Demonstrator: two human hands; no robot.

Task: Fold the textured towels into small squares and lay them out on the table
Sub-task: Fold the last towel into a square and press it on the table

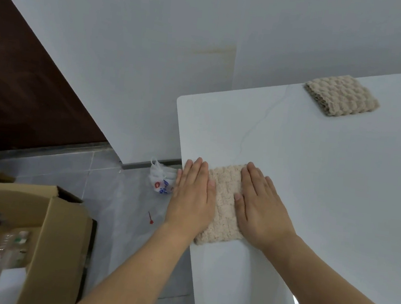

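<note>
A beige textured towel (224,205), folded into a small square, lies near the left edge of the white table (328,192). My left hand (192,196) presses flat on its left side, fingers straight, partly over the table's edge. My right hand (261,204) presses flat on its right side. Only a middle strip of this towel shows between the hands. A second folded beige towel (341,96) lies at the table's far edge, apart from both hands.
Below the table's left edge is a grey tiled floor with a knotted white plastic bag (162,180) and a small red stick (151,217). An open cardboard box (56,248) holding plastic bottles stands at lower left. A white wall runs behind.
</note>
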